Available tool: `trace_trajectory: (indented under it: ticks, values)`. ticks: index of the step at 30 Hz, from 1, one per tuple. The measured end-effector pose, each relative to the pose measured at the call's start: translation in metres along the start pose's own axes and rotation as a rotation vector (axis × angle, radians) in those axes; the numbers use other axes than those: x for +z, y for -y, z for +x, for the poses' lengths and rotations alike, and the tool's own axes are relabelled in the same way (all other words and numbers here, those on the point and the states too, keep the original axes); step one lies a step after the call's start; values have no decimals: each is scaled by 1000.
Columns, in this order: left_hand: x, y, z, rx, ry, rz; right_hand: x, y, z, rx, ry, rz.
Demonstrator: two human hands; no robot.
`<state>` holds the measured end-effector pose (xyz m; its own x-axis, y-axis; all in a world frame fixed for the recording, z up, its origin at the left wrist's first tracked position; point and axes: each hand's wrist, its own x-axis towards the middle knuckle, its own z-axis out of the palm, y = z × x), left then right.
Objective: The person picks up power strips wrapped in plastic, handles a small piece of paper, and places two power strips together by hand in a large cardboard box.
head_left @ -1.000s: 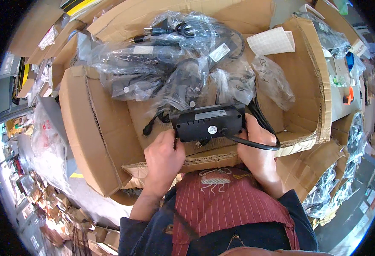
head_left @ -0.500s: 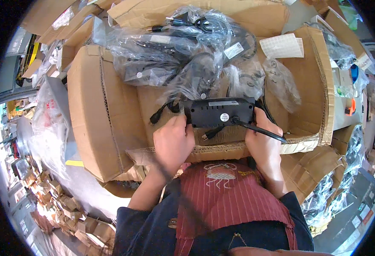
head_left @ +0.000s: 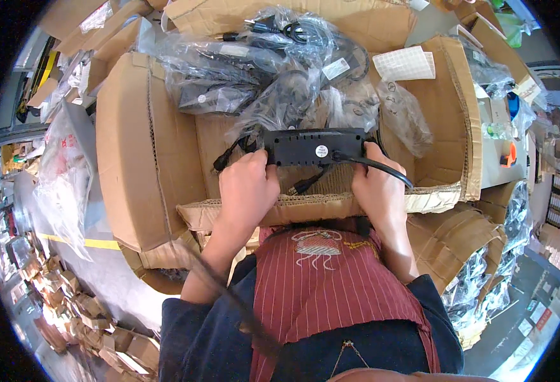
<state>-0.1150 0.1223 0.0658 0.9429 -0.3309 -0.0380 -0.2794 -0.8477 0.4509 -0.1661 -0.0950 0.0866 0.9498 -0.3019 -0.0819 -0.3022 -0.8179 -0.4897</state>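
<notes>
Between my two hands is a black power adapter (head_left: 299,149), a slotted block with a round white sticker and a thick black cord on the side facing me. The left end of it is gripped by my left hand (head_left: 247,188), fingers closed. At the right end my right hand (head_left: 380,184) closes on it too, below where the cord curves off. The adapter is held over the near part of an open cardboard box (head_left: 133,146). Beyond it in the box lie several bagged black adapters (head_left: 222,70) with cables. A black plug (head_left: 305,183) shows just under the held one.
A white paper sheet (head_left: 404,63) and a crumpled clear bag (head_left: 404,118) lie at the box's right. Another carton (head_left: 455,245) with plastic-wrapped things stands near right. Clear plastic sheeting (head_left: 60,181) hangs at the left, and many small cartons are heaped at lower left.
The adapter has tipped, so the label strip on its upper edge no longer shows. Both hands still grip its ends. The whole view has shifted slightly.
</notes>
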Motion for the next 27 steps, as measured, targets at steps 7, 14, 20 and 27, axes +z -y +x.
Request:
trace_trajectory:
  ticks: [7,14,20,27]
  values:
    - [0,2,-4,-4,-43,-45,1,-1,-3,-13,-2,-17]
    - [6,3,-5,6,-91,-105,1,-1,-3,-44,-18,-50]
    - [7,-2,-6,10,-208,-229,3,-1,-2,-157,-128,-8]
    - [5,-5,-5,30,-211,-379,4,-1,-3,-124,-99,45]
